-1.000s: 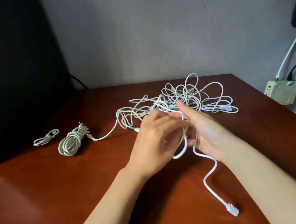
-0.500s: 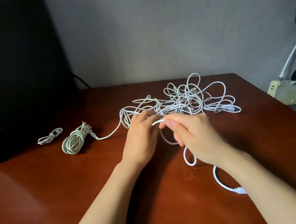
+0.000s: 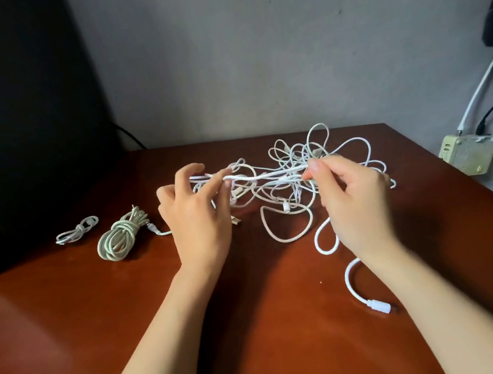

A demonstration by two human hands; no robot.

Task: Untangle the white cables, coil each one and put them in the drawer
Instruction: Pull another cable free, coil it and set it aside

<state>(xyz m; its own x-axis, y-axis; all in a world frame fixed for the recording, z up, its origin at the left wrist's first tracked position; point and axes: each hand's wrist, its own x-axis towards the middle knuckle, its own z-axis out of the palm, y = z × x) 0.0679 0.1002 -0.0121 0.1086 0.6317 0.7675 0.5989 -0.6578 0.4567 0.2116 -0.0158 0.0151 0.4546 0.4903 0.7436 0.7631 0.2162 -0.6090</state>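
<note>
A tangle of white cables point(image 3: 295, 161) lies on the brown table point(image 3: 70, 335) at the back centre. My left hand point(image 3: 195, 222) and my right hand point(image 3: 356, 200) each pinch one white cable point(image 3: 268, 174) and hold a stretch of it taut between them, above the tangle. That cable runs down under my right hand in loose bends and ends in a white plug point(image 3: 380, 305) on the table. A thick coiled cable point(image 3: 119, 239) and a small knotted cable point(image 3: 77, 231) lie to the left. No drawer is in view.
A large black object point(image 3: 11, 123) stands at the table's left back corner. A grey wall runs behind. A pale power strip point(image 3: 466, 154) with white and black leads hangs beside the table's right edge.
My hands have moved apart, left hand leftward and right hand rightward, drawing one cable straight between them. The plug end has slid a little across the table by my right forearm.
</note>
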